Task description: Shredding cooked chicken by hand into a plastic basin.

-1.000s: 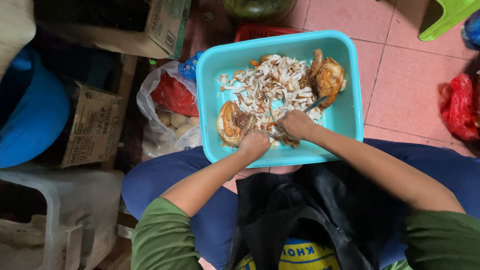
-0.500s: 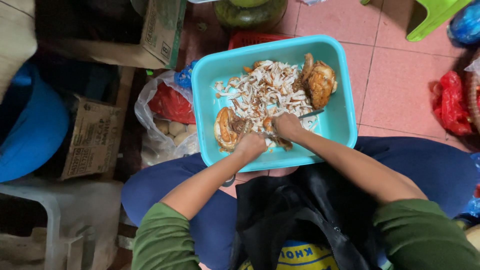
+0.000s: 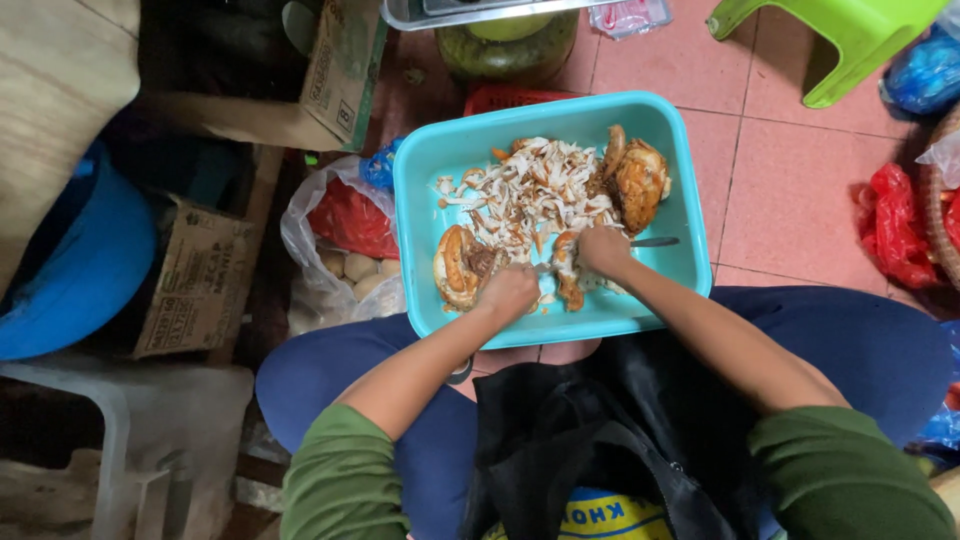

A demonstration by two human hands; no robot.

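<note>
- Left hand [image 3: 508,293] is being kept curled shut, knuckles up, over a strip of cooked chicken [image 3: 567,272] near the tray's front edge; fingertips are hidden, so the exact grip cannot be told.
- A browned chicken piece [image 3: 460,265] is lying just left of that hand, touching or nearly touching it.
- The strip is being held between the two hands, its long axis running roughly away from the body; it lies just right of the left hand and just left of and below the right one.
- Right hand [image 3: 603,247] is being closed around the top of the strip; it is the nearer hand to it. Whether the metal utensil [image 3: 652,241] sticking out to its right is also gripped cannot be told.
- Shredded meat pile [image 3: 530,195] is being kept in the tray's middle, straight beyond both hands.
- A larger browned chicken piece [image 3: 637,180] is sitting beyond the right hand, slightly right, apart from it.
- Everything is being carried in the turquoise tray [image 3: 690,250] resting on the person's knees.
</note>
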